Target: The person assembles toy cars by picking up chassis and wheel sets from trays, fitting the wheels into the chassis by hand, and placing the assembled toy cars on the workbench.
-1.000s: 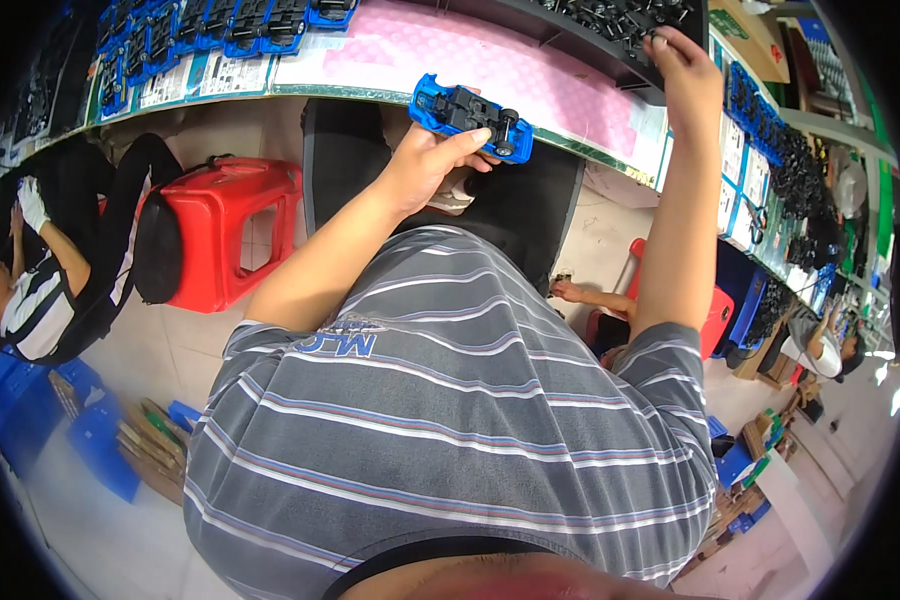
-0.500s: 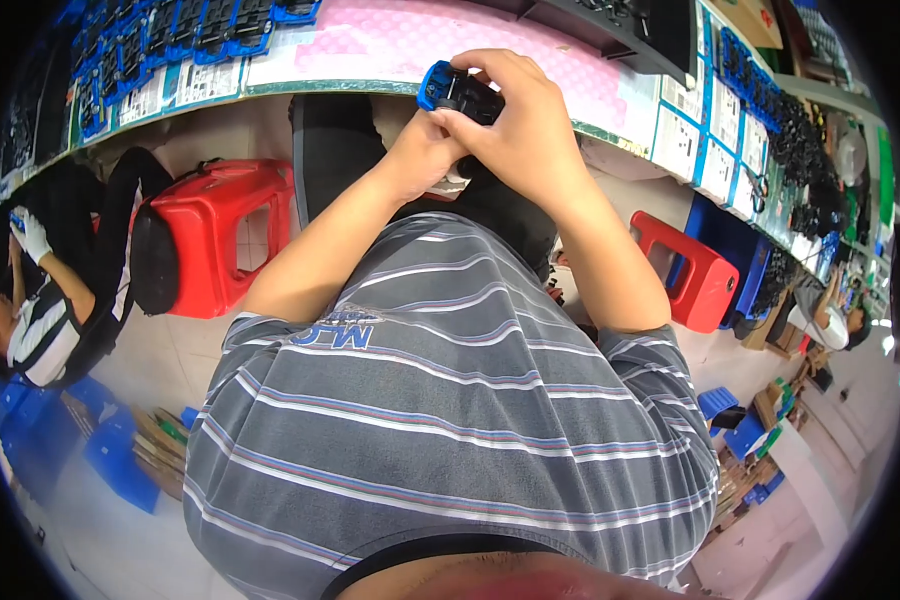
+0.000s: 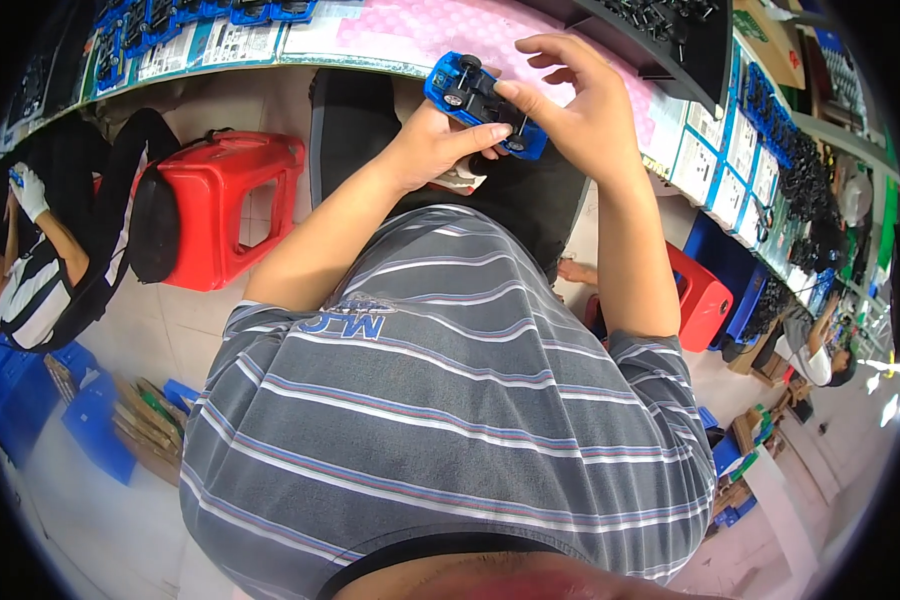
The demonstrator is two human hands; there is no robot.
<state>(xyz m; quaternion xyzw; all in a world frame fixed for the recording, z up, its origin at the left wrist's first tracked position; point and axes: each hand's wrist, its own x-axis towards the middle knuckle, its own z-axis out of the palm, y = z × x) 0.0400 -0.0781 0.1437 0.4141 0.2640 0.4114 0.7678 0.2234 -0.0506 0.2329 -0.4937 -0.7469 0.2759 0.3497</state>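
Observation:
A blue toy car (image 3: 482,103) is held over the near edge of the table, tilted, with its black underside and wheels facing up. My left hand (image 3: 425,148) grips it from below and the left, its thumb lying across one end by a wheel. Above the car's right side is my right hand (image 3: 592,112), its fingers spread and lifted away. Only the right thumb reaches the black chassis and seems to touch it. The left fingers beneath the car are mostly hidden.
Beyond the car lies a pink sheet (image 3: 410,30) on the table, with a black tray (image 3: 638,60) of small black parts. Blue car parts stand in rows at left (image 3: 160,20) and right (image 3: 765,110). Red stools (image 3: 195,225) flank me; a gloved co-worker (image 3: 45,225) sits at left.
The toy car has turned, so its long underside now shows. My right hand has loosened from around it, its fingers opening and shifting right. My left hand keeps its hold.

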